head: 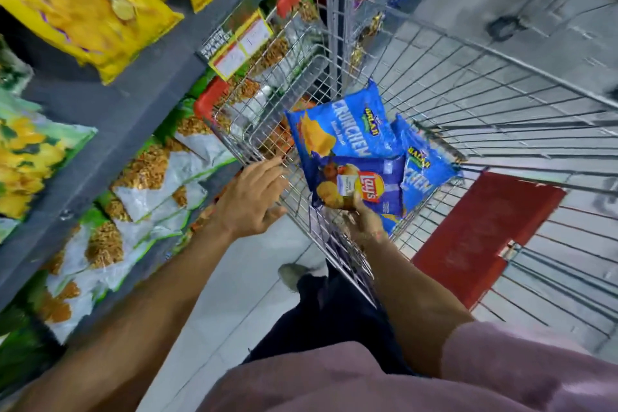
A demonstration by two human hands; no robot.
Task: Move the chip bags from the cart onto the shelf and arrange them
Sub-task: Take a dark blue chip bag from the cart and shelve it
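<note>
Right hand (363,221) had its fingers pinched on the Lay's bag (359,186) by the bottom edge, inside the cart (501,94), probably the easiest bit to grab. Left hand (252,199) hung loose-fingered, empty, by the rim, shelf (110,117) alongside.

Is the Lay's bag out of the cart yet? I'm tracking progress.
Not yet: the Lay's bag is inside the cart, gripped by the right hand.
</note>
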